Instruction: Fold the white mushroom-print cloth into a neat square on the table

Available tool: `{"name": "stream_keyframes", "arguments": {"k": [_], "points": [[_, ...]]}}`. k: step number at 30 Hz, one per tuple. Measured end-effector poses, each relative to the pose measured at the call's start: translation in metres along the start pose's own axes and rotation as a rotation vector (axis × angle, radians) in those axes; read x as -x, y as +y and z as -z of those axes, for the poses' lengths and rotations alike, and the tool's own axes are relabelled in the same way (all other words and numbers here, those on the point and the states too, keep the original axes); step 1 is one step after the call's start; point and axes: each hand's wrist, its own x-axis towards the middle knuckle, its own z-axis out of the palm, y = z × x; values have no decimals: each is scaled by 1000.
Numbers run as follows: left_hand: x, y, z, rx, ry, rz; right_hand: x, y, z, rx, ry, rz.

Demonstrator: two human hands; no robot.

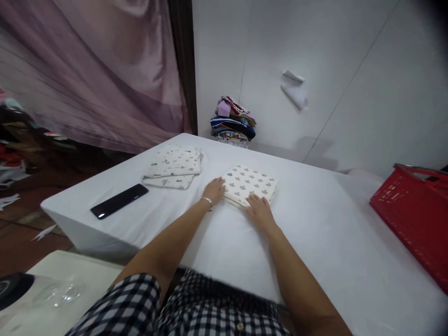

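Observation:
A folded cream cloth with a grey pattern (250, 183) lies on the white table (315, 233) in front of me. My left hand (214, 190) rests flat on its near left corner, fingers stretched out. My right hand (259, 210) lies flat on its near edge, fingers also stretched out. Neither hand grips anything. A thin bracelet sits on my left wrist.
Two folded patterned cloths (173, 165) are stacked to the left, with a black phone (119, 200) nearer the table's left edge. A red plastic crate (413, 214) stands at the right. A pile of coloured clothes (233, 122) sits by the far wall.

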Motion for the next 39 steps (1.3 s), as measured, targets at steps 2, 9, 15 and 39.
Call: {"name": "stream_keyframes", "arguments": {"k": [2,9,15,39], "points": [[2,-5,-7,17,17,4,3,-2,0,41,-89,-7],[8,-5,-12,87,51,14,6,0,4,42,-139,-14],[-4,-8,-1,275,32,202,5,19,-6,-266,133,-132],[79,35,0,752,-99,287,-30,-45,1,310,-123,-32]]}}
